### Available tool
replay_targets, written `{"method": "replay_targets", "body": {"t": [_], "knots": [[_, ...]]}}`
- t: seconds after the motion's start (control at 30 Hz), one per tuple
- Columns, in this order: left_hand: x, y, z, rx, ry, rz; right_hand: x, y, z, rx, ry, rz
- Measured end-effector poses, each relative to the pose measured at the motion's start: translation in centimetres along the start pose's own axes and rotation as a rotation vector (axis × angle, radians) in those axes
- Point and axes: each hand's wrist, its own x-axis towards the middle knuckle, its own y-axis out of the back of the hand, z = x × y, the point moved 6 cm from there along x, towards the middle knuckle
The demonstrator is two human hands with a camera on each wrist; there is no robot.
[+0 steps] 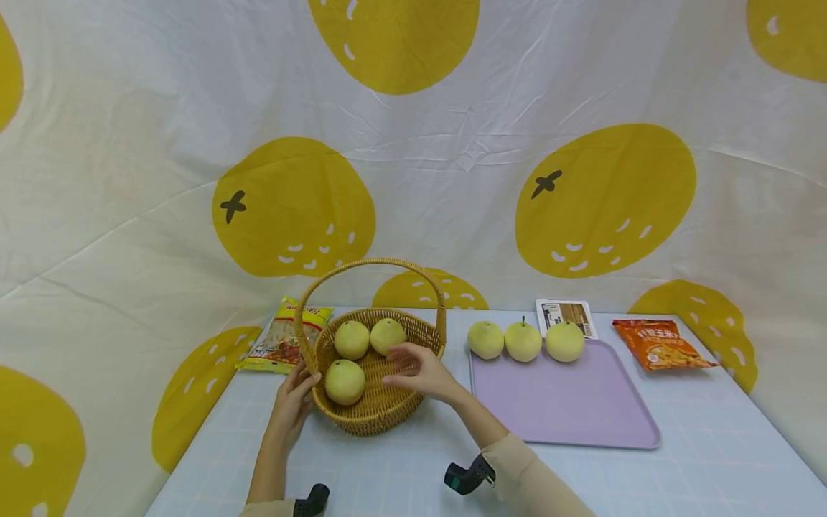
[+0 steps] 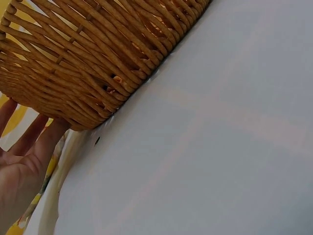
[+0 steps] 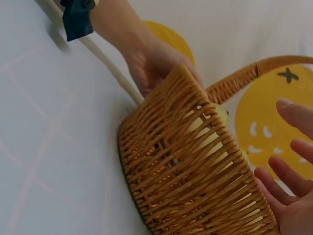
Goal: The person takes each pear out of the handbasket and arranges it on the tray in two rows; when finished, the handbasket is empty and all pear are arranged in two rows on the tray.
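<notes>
A wicker basket (image 1: 377, 425) with a tall arched handle stands left of centre in the head view. Inside lie three round, pale yellow-green pears (image 1: 345, 382), two at the back and one at the front left. My left hand (image 1: 293, 402) grips the basket's left side, thumb at the rim; in the left wrist view its fingers (image 2: 46, 139) lie against the woven outer wall. Over the basket's right part hovers my right hand (image 1: 420, 372), fingers loosely bent and holding nothing. The right wrist view shows this hand (image 3: 293, 196) with spread fingers beside the rim.
Right of the basket lies a purple tray (image 1: 562, 409), with three more pears (image 1: 523, 341) in a row along its far edge. Behind them is a white packaged box (image 1: 566, 316). An orange snack bag (image 1: 660, 345) sits at the right, a yellow bag (image 1: 284, 337) behind the basket's left.
</notes>
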Motion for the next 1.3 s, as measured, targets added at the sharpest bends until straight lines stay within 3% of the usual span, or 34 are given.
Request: {"method": "replay_targets", "body": {"t": [0.3, 0.53, 0.87, 1.13, 1.3], "knots": [[0.0, -0.1, 0.2, -0.005, 0.028, -0.003, 2.1, -2.2, 0.5, 0.008, -0.016, -0.047], [0.1, -0.1, 0.2, -0.002, 0.024, -0.008, 3.7, -3.7, 3.7, 0.031, -0.029, -0.055], [0.1, -0.3, 0.1, -0.016, 0.016, -0.016, 4.8, -4.8, 4.6, -0.134, -0.080, -0.063], [0.2, -0.2, 0.0, -0.021, 0.015, -0.009, 5.3, -5.8, 5.0, -0.260, -0.189, -0.179], [0.1, -0.1, 0.0, -0.013, 0.006, -0.011, 5.7, -6.2, 5.4, -0.295, -0.170, -0.222]]}}
